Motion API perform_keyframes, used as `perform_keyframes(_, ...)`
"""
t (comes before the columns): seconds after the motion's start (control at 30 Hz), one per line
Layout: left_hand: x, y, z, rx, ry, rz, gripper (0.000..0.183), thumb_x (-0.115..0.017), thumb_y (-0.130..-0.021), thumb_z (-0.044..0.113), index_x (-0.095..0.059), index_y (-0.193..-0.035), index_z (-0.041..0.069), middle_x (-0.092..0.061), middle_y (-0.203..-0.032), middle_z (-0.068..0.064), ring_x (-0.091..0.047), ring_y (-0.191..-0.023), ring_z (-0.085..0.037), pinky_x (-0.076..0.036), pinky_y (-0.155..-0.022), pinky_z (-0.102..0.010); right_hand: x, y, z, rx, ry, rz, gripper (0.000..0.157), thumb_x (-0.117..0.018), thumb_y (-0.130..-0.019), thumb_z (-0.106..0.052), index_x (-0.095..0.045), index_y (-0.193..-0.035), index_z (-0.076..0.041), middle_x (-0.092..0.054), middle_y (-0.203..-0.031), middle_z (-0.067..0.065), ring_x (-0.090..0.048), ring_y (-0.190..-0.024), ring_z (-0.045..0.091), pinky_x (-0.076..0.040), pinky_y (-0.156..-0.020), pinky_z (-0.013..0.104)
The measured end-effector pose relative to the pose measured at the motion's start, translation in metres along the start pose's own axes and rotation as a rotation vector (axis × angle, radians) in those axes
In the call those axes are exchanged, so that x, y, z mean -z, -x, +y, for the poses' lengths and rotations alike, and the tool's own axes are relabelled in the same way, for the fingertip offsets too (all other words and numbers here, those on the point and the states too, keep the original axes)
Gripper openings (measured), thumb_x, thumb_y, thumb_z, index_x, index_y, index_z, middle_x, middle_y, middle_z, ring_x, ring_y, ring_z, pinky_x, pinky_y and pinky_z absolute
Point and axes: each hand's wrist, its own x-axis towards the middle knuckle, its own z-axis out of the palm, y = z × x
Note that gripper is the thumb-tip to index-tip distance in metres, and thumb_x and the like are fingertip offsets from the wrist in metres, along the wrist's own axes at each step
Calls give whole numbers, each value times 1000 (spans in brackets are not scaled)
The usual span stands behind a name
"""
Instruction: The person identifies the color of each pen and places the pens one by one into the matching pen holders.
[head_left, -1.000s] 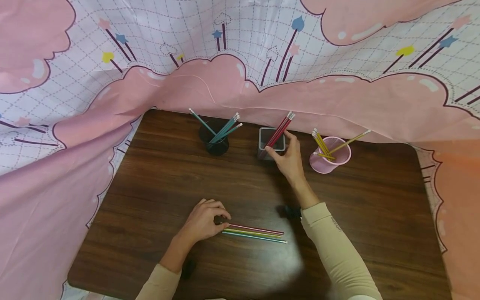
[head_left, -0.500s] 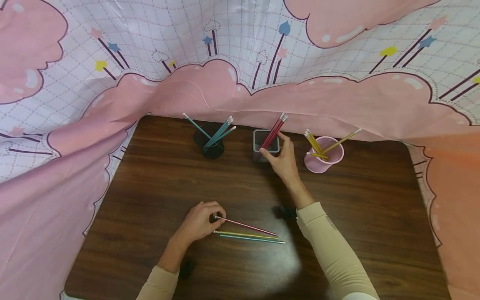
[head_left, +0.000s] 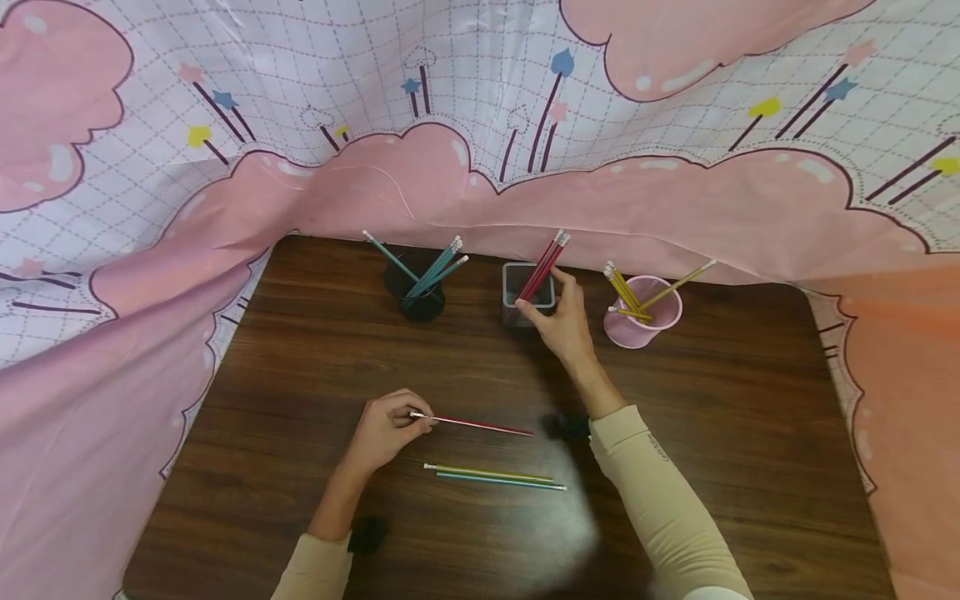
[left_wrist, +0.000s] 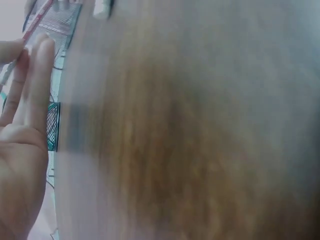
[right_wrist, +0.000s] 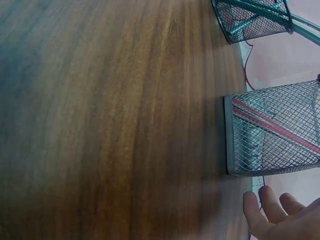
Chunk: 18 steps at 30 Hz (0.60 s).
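My left hand (head_left: pixel 382 429) pinches a red pencil (head_left: pixel 483 427) near its eraser end, raised over the table; its shaft points right. In the left wrist view that pencil (left_wrist: pixel 36 22) sits between thumb and fingers. A yellow pencil (head_left: pixel 480 472) and a blue pencil (head_left: pixel 502 479) lie side by side below it. My right hand (head_left: pixel 567 325) holds the right side of a square mesh pencil holder (head_left: pixel 512 315), thumb at the front rim. Red pencils (head_left: pixel 542 271) lean inside it. Seen from the right wrist, the lower fingers (right_wrist: pixel 267 202) extend beside the mesh wall.
Left of the square holder stands a dark round mesh cup (head_left: pixel 422 308) with blue-green pencils (head_left: pixel 435 271). To the right is a pink cup (head_left: pixel 630 333) with yellow pencils (head_left: pixel 626 287). A patterned pink cloth (head_left: pixel 637 200) hangs behind the brown wooden table (head_left: pixel 315 350).
My left hand has taken the red pencil from the row on the table, lifting it up and leftward. The right hand keeps its place at the square holder; the head view shifts slightly.
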Motion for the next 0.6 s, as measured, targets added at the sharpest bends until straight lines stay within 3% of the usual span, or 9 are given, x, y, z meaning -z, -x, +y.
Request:
perform_keyframes(0.1,3,-2,7,11,220,10,10,-62,-81,-7,-62,-91,-6,-56,-93,-18,-60,-79,-45,-53,-68,-43,0,-1,-1,0,10,-1,80,-71,-71,-51,-32,-136,-26,-43,-121,12,-51,-97,27,-43,-75,36)
perform_keyframes(0.23,6,-6,15,23,352,53,10,-58,-82,-12,-58,-92,-13,-52,-95,-21,-56,-83,-51,-52,-69,-48,0,0,-1,-12,16,-7,81,-71,-71,-51,-31,-136,-26,-42,-125,11,-46,-97,21,-42,-79,38)
perform_keyframes(0.4,11,-11,25,0,389,114,9,-57,-82,-14,-56,-91,-15,-50,-94,-22,-56,-84,-52,-52,-70,-49,1,0,-2,-15,17,-13,81,-70,-71,-52,-31,-137,-26,-41,-129,11,-42,-99,22,-39,-84,41)
perform_keyframes(0.6,18,-21,28,-36,369,155,9,-56,-82,-14,-57,-91,-13,-50,-95,-24,-61,-84,-43,-52,-70,-47,0,0,-1,-4,8,-8,81,-71,-72,-51,-31,-137,-25,-40,-130,11,-42,-106,22,-38,-89,41)
